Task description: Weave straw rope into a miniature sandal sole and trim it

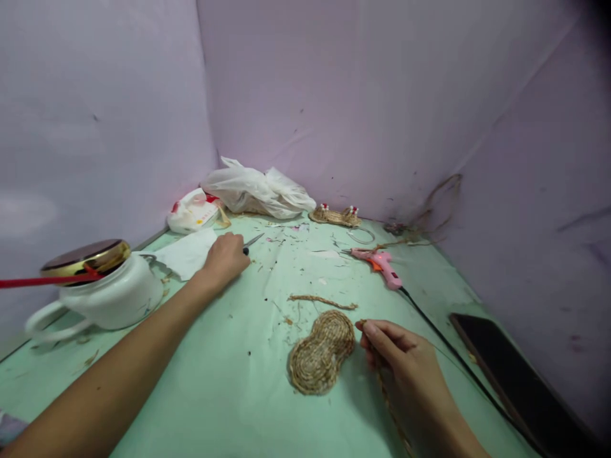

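My left hand (pixel 226 254) reaches to the left middle of the table, its fingers closed round the dark handle of a pair of scissors (pixel 254 241). Only the pointed blades and a bit of the handle show. Near the front, my right hand (pixel 398 353) pinches the end of a braided straw cord (pixel 386 389), which trails down toward the front edge. Left of that hand lies a coiled straw piece shaped like a figure eight (pixel 321 353), flat and apart from the fingers. Just behind it is a short cut length of braided cord (pixel 323 300).
A pink glue gun (pixel 382 264) lies at right, its black cable running forward beside a dark phone (pixel 515 381). At left stands a white mug (pixel 112 299) with a gold-rimmed lid. Behind are a plastic bag (pixel 260 191) and a straw piece with beads (pixel 334 218).
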Motion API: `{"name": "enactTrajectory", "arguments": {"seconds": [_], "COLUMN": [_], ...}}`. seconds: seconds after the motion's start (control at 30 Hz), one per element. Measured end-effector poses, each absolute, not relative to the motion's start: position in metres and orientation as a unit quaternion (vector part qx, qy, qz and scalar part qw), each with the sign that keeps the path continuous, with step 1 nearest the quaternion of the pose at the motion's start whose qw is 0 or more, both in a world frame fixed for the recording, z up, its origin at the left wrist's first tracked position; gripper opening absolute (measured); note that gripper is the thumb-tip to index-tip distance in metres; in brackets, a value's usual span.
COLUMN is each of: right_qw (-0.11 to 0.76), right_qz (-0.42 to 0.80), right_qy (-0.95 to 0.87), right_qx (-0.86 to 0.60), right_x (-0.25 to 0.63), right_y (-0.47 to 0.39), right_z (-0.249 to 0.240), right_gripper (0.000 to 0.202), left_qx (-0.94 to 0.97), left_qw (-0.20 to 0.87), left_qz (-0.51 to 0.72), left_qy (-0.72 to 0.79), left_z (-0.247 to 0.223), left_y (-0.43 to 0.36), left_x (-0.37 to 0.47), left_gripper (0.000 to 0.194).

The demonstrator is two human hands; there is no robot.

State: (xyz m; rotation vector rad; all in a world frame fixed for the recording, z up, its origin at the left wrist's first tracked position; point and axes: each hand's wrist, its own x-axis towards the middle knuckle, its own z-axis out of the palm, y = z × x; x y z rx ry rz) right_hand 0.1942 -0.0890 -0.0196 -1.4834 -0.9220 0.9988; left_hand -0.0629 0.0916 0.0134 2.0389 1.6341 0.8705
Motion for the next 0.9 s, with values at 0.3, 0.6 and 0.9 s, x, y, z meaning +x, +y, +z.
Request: {"name": "enactTrajectory", "arguments": {"seconds": [0.3, 0.6, 0.9], "right_qw": [0.568, 0.629, 0.674], "right_qz": [0.408, 0.396, 0.283], "right_qy": [-0.384, -0.341, -0.28], "right_qx": [-0.603, -0.576, -0.622], "right_x": [0.192, 0.2, 0.206], "right_y": [-0.089, -0.084, -0.085], "right_z": [-0.005, -0.004, -0.003], "right_gripper": [0.028, 0.03, 0.026], "left_qx": [0.726, 0.534, 0.457], "left_qw": [0.251, 0.613, 0.836], "left_qz": [0.315, 0.351, 0.126], "left_qy": [0.557, 0.465, 0.276], "left_z": [-0.002, 0.03, 0.002], "left_y": [0.108, 0.058, -0.047], "left_x": [-0.071, -0.025, 0.035], "left_gripper": [0.029, 0.041, 0.04]}}
